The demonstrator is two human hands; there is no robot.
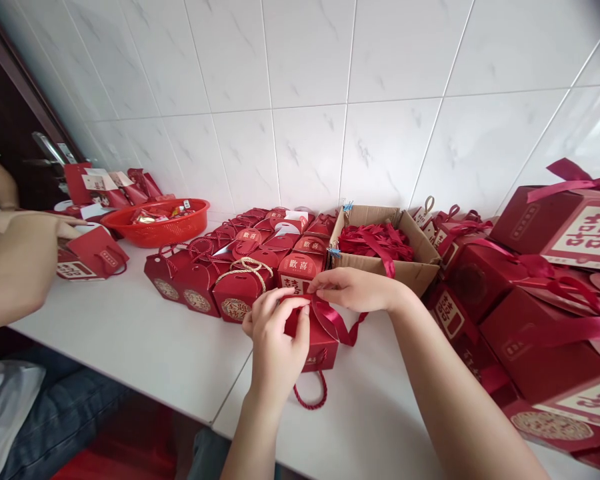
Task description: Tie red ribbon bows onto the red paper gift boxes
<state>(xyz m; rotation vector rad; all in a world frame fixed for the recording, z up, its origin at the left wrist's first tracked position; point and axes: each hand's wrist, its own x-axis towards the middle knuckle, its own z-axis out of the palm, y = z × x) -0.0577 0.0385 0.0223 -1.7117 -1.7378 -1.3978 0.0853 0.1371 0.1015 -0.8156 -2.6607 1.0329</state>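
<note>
A small red gift box (pixel 323 357) stands on the white table in front of me, its twisted cord handle (pixel 312 403) hanging toward me. A dark red satin ribbon (pixel 337 322) lies over its top and trails off to the right. My left hand (pixel 280 327) is at the box's top left, thumb and forefinger pinched on the ribbon by the top edge. From the right, my right hand (pixel 355 289) reaches over the box, its fingertips closed on the ribbon close to the left ones. The fingers partly cover the pinched spot.
Several red gift boxes (pixel 197 287) stand in rows behind. A cardboard box (pixel 420 270) holds cut ribbons (pixel 375 241). Ribboned boxes (pixel 545 327) are stacked at right. At left are a red plastic basket (pixel 163 230) and another person's arm (pixel 17 267) at an open box (pixel 93 253).
</note>
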